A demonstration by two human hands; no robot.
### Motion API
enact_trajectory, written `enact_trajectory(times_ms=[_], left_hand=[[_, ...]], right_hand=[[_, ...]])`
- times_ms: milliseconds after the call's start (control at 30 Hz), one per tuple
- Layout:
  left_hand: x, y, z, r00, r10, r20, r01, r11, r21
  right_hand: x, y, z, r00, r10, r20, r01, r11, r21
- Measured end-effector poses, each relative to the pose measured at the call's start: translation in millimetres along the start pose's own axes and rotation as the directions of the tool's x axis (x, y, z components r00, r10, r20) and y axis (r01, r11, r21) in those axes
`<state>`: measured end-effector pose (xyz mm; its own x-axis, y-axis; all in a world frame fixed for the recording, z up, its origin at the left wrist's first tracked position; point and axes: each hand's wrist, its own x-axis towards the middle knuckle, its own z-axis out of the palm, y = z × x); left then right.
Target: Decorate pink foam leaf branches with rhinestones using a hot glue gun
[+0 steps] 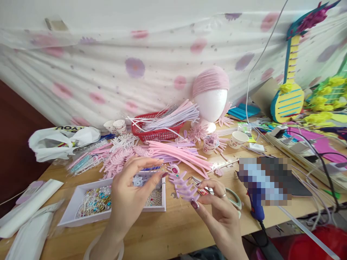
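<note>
My right hand (219, 213) pinches a lilac pipe-cleaner leaf sprig (185, 187) between thumb and fingers. A dark pink oval gem (175, 169) in a pale setting shows at the sprig's upper end. My left hand (132, 191) is just left of it, thumb and index finger curved with a gap between their tips. Small pale beads show in that gap; whether the fingers touch them is unclear. Under my left hand, partly hidden by it, lies a white tray (89, 217) of beads and gems. Scissors (233, 198) lie behind my right hand.
Pink pipe cleaners (179, 153) lie behind my hands, before a red basket (157, 135) of pale stems. A white mannequin head (211, 103) wears pink wrapping. On the right are a blue glue gun (255, 204), a paper cup (238, 139), cables and a power strip (300, 155).
</note>
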<state>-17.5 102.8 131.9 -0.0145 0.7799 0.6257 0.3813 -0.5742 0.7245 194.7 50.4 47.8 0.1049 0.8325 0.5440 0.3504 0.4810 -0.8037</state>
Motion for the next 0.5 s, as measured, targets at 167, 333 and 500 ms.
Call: enact_trajectory(times_ms=[167,333,500], left_hand=[[2,-13,-6.1,0.984,-0.116,-0.133,0.083,0.968,-0.236],[8,-17,7.3,0.896,-0.444,0.004,0.358,0.716,-0.599],[27,-27,-26.5,0.896,-0.442,0.051,0.357,0.646,-0.674]], right_hand=[[1,2,3,0.991,0.132,0.015,-0.133,0.987,0.096],[3,0,6,0.985,0.157,0.072,-0.169,0.963,0.208],[6,12,8,0.975,0.217,0.043,-0.221,0.97,0.101]])
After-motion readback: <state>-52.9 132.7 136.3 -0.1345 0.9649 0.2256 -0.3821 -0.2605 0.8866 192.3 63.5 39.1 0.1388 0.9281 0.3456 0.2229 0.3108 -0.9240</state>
